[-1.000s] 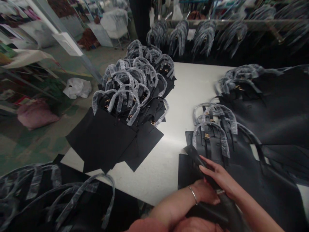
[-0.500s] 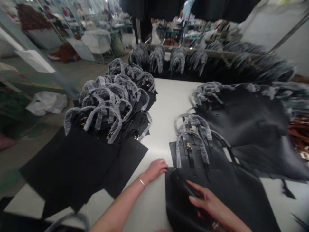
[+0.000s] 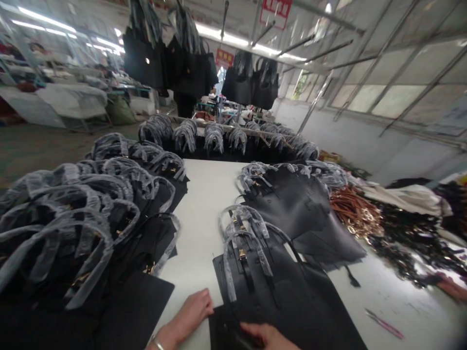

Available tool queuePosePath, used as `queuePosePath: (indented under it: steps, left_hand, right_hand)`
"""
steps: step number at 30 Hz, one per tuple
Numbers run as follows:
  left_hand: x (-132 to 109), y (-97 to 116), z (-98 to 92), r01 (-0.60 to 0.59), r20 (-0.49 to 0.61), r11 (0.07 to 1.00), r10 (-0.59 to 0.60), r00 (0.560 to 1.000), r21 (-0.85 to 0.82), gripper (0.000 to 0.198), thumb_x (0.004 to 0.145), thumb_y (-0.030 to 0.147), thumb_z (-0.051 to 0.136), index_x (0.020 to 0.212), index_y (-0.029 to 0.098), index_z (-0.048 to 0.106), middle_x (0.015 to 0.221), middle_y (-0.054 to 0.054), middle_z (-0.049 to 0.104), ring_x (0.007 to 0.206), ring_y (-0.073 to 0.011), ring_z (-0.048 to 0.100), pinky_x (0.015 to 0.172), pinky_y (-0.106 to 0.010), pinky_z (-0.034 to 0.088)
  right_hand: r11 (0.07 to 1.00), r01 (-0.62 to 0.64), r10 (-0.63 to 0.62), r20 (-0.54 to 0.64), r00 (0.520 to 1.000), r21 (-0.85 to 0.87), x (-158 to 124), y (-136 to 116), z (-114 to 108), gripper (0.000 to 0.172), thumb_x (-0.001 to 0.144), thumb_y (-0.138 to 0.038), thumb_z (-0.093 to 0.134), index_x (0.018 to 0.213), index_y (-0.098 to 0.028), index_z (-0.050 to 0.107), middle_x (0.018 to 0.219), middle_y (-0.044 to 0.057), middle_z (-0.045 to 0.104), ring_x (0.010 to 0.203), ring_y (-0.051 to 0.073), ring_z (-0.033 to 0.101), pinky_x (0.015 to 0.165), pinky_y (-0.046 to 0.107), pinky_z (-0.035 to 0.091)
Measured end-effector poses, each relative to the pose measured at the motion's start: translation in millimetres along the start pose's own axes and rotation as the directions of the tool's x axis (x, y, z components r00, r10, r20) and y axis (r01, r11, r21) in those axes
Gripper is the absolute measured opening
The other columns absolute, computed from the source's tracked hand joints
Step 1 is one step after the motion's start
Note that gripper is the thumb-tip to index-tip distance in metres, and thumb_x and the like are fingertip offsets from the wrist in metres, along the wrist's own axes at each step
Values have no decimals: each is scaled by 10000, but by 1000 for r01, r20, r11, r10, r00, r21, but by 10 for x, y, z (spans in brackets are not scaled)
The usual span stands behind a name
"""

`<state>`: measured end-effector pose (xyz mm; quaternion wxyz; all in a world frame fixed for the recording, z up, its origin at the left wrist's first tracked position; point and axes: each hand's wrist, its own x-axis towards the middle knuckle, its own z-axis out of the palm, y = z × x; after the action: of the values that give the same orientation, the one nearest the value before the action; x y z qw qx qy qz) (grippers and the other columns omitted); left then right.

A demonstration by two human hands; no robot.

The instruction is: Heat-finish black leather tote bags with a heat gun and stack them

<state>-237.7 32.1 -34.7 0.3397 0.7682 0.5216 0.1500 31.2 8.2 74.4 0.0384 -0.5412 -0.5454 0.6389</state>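
Observation:
A black leather handbag [image 3: 288, 296] with plastic-wrapped handles [image 3: 243, 243] lies flat on the white table [image 3: 199, 218] in front of me. My left hand [image 3: 191, 311] rests at the bag's near left corner, fingers curled against the table and the bag's edge. My right hand [image 3: 268, 335] lies on the bag's lower part at the bottom edge of the view, fingers flat on the leather; only part of it shows.
A large pile of black bags with wrapped handles [image 3: 87, 218] fills the table's left side. More black bags [image 3: 292, 199] lie at the right, and another row [image 3: 215, 136] lines the far end. Brown straps with gold hardware [image 3: 355, 214] lie right. Bags hang overhead [image 3: 168, 53].
The view has tilted up, showing the ceiling and hanging bags. My hands now sit at the bottom edge, still at the near bag; a second earlier both held a dark strap close to my body.

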Motion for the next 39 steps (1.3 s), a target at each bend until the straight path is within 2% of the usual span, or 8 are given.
queuePosePath:
  steps: [2, 4, 8, 12, 17, 29, 35, 39]
  left_hand:
    - [-27, 62, -98, 43, -158, 988, -67, 985, -151, 227, 885, 285, 506, 701, 175, 580, 771, -17, 584, 709, -145, 537, 663, -238, 395]
    - [-89, 140, -167, 167, -393, 935, -287, 873, -312, 269, 884, 300, 492, 655, 172, 555, 698, -13, 558, 691, -153, 538, 657, -246, 412]
    - [-379, 361, 50, 344, -483, 873, -480, 732, -346, 329, 953, 292, 357, 763, 168, 595, 782, -37, 587, 773, -161, 551, 714, -267, 442]
    - [-737, 742, 660, 37, -414, 972, -133, 900, -232, 163, 913, 271, 518, 914, 187, 658, 940, -57, 645, 909, -174, 575, 826, -297, 479]
    - [-840, 908, 1114, -52, -362, 998, 41, 931, -19, 245, 891, 193, 554, 1130, 180, 609, 1170, -72, 620, 1052, -204, 536, 935, -354, 480]
    - [-778, 879, 1101, -36, -288, 994, 65, 956, 105, 196, 904, 240, 558, 1080, 167, 605, 1052, -52, 662, 1056, -176, 552, 932, -321, 474]
    - [-789, 892, 1054, -51, -283, 996, 71, 957, 77, 240, 924, 228, 521, 1150, 178, 584, 1197, -64, 621, 1108, -164, 533, 957, -318, 463]
    - [-797, 886, 1055, -44, -281, 995, 68, 957, 91, 219, 927, 238, 516, 1119, 172, 597, 1152, -72, 638, 1097, -184, 545, 941, -338, 472]
  right_hand:
    - [996, -67, 66, 22, 998, 51, -43, -40, 29, 716, 637, -198, 698, 1335, -169, 543, 1040, 47, 702, 721, 141, 661, 658, 223, 518]
    - [986, -128, 120, 86, 989, 102, -80, -78, 33, 758, 681, -241, 667, 1403, -160, 449, 868, 16, 694, 451, 78, 546, 458, 210, 457]
    - [977, -90, 62, 148, 987, 194, -81, -91, -26, 715, 765, -372, 658, 1409, -161, 429, 704, -26, 634, 433, 81, 533, 439, 204, 424]
    - [969, -144, 99, 221, 970, 201, -53, -127, -40, 754, 751, -424, 686, 1405, -157, 422, 719, -14, 655, 440, 91, 542, 428, 208, 416]
    - [970, -167, 121, 241, 963, 178, 71, -263, 78, 806, 740, -431, 690, 1419, -128, 379, 742, 6, 678, 427, 92, 543, 416, 212, 418]
    - [979, -171, 137, 264, 955, 109, 152, -365, 214, 791, 750, -425, 664, 1426, -127, 379, 709, 6, 674, 432, 102, 545, 416, 211, 403]
    - [993, -31, 20, 92, 996, 115, 261, -449, 246, 779, 753, -427, 668, 1417, -128, 392, 669, -23, 623, 438, 105, 526, 426, 227, 410]
    - [982, -155, 128, 220, 967, 109, 80, -377, 147, 811, 742, -454, 673, 1425, -129, 380, 690, -7, 649, 431, 103, 536, 414, 216, 405]
